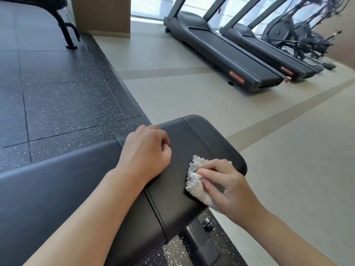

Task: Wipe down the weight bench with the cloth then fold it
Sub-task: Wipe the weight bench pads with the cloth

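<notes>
Cloth (199, 181), pale and fluffy, is bunched on the end pad of the black weight bench (194, 143), the worktop here, at about 5 o'clock in the view. It is pinched by the right hand (228, 187), whose grip is closed round it with fingers curled over the top. The left hand (144, 152) is rested on the pad at about 9 o'clock from the cloth, its grip loosely curled and holding nothing. 2 treadmills (226, 52) are seen at 1 o'clock on the pale floor (172, 96).

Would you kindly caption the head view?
Right hand presses cloth on weight bench; left hand rests beside it.
</notes>
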The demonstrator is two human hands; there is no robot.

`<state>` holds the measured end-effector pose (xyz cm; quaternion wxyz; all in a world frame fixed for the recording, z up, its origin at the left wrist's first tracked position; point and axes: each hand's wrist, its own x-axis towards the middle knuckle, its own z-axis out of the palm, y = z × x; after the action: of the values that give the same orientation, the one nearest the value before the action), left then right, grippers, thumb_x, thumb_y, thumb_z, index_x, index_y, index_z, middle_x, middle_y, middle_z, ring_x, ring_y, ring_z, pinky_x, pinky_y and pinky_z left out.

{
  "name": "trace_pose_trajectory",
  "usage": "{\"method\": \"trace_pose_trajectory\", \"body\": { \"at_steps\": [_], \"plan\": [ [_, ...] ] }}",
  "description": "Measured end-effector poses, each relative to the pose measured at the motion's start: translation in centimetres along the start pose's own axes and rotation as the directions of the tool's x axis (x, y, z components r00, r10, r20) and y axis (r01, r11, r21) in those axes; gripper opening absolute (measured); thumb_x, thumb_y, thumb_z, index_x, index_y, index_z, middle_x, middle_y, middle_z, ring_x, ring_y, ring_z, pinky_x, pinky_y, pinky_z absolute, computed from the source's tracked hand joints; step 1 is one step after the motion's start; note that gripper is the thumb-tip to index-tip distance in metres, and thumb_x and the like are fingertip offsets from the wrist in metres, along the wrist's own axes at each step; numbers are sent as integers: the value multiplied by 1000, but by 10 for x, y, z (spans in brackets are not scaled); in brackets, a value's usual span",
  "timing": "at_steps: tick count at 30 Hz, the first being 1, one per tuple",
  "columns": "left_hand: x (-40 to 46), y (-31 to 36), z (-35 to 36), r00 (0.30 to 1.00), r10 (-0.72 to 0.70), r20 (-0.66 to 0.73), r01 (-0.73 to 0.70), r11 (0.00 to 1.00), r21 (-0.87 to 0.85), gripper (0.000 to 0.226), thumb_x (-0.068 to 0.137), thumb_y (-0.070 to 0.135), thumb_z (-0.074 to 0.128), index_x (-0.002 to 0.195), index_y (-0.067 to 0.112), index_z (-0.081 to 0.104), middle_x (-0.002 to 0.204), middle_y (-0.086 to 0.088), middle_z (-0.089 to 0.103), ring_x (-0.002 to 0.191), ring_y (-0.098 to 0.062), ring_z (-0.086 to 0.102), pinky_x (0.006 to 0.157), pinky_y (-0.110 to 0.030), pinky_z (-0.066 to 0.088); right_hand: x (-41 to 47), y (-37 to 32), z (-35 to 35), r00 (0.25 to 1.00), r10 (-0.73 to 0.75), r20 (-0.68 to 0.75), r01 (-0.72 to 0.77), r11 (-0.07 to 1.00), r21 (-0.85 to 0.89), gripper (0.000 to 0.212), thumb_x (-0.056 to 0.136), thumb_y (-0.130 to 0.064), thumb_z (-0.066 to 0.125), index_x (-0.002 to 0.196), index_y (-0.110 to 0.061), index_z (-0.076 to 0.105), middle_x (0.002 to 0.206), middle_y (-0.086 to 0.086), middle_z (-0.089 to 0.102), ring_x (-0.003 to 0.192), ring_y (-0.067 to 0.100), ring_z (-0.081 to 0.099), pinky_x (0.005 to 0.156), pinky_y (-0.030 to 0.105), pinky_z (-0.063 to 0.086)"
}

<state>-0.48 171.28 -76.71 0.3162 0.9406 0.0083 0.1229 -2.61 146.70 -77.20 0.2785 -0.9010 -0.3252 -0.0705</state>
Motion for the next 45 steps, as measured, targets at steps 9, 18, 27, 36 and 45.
{"method": "trace_pose_trajectory", "body": {
  "at_steps": [9, 18, 27, 36, 45],
  "plan": [
    [-10, 19, 26, 956, 261, 132, -258, 965, -36, 21, 86, 21, 69, 103, 33, 76, 120, 16, 66, 117, -17, 57, 107, -45, 43, 110, 81, -14, 932, 327, -155, -339, 939, -59, 22, 99, -15, 64, 114, -14, 79, 108, 7, 68, 110, 29, 60, 96, 29, 43],
    [-9, 14, 23, 949, 273, 158, -265, 962, -66, 24, 88, 22, 70, 108, 33, 77, 126, 15, 66, 123, -17, 55, 111, -42, 39, 5, 40, -16, 968, 195, -156, -205, 978, -47, 18, 97, -19, 65, 108, -24, 78, 106, -13, 65, 106, 13, 59, 95, 26, 45],
    [2, 16, 22, 947, 277, 161, -269, 960, -71, 17, 85, 24, 69, 98, 34, 77, 115, 18, 66, 111, -18, 55, 102, -43, 44, 94, 67, -6, 951, 280, -133, -287, 957, -36, 19, 99, -19, 67, 113, -18, 79, 105, 4, 69, 106, 25, 60, 96, 34, 46],
    [10, -3, 6, 961, 243, 132, -233, 968, -92, 19, 81, 15, 74, 88, 32, 77, 106, 19, 69, 104, -17, 58, 100, -40, 48, 120, 46, 16, 941, 302, -151, -306, 952, -9, 21, 98, -19, 64, 114, -17, 79, 108, 4, 67, 109, 27, 57, 98, 42, 45],
    [6, -4, 10, 956, 266, 125, -259, 963, -72, 17, 84, 16, 73, 91, 31, 78, 109, 17, 68, 105, -16, 58, 99, -36, 48, 20, 15, 8, 982, 142, -125, -147, 989, -32, 21, 96, -18, 69, 116, -17, 76, 108, -8, 64, 106, 16, 56, 97, 21, 41]
  ]
}}
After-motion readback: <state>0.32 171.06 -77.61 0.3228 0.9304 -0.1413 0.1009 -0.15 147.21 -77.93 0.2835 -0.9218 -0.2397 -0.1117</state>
